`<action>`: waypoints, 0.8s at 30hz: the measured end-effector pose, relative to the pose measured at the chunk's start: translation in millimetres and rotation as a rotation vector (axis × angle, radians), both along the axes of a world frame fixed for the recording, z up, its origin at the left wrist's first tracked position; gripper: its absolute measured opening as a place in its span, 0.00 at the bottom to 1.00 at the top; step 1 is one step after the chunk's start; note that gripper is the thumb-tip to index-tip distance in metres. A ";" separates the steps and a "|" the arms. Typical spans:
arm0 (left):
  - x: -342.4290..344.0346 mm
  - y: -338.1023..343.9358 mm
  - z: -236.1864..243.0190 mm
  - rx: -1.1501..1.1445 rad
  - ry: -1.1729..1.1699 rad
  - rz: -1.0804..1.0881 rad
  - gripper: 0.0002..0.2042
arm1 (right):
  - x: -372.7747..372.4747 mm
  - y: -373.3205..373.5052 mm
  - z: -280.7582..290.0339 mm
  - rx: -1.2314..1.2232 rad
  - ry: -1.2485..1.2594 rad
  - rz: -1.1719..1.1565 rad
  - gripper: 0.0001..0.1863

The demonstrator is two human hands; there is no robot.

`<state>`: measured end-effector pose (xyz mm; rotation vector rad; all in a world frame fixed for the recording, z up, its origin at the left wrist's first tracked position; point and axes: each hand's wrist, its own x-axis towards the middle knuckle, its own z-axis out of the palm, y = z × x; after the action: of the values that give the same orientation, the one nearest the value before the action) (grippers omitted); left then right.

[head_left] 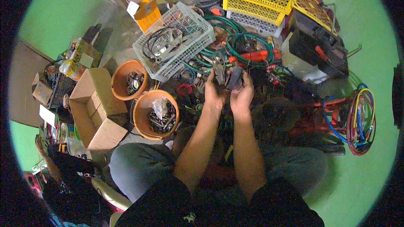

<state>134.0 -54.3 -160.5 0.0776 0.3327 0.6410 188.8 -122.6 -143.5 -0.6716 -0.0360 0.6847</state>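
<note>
Both forearms reach up from the lower edge to the middle of the view. My left hand [214, 92] is closed on a greyish, irregular piece [219, 69], too small to name exactly. Beside it, my right hand [242, 94] cups a dark, oblong piece [235, 77] with its fingers curled round it. The two hands are close together over a dark heap of small parts [195, 98]. Just beyond them lie green coiled hose [235, 38] and a red-orange tool [259, 56]; what lies directly under the hands is hidden.
Orange buckets of metal parts [143, 117], an open cardboard box [92, 109] and a pale crate [145, 61] stand left. Yellow crates [256, 0] and a black case [311, 38] are behind. Coiled hoses [362, 122] hang right. Another person's arm [52, 166] shows lower left.
</note>
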 end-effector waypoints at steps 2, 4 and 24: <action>-6.7 -6.6 26.2 -0.012 0.000 0.028 0.20 | -17.3 0.9 30.8 -0.160 -0.341 -0.061 0.21; -15.3 -15.2 56.2 -0.067 0.055 0.066 0.20 | -28.2 -2.0 52.5 -0.298 -0.642 -0.068 0.23; -73.4 -13.6 148.5 -0.031 0.099 0.042 0.19 | -94.4 -23.2 148.8 -0.506 -1.129 -0.310 0.13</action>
<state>60.6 -67.9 -12.1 0.0731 0.4404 0.6746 94.4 -145.8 5.3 -1.4508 -0.8026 -0.0668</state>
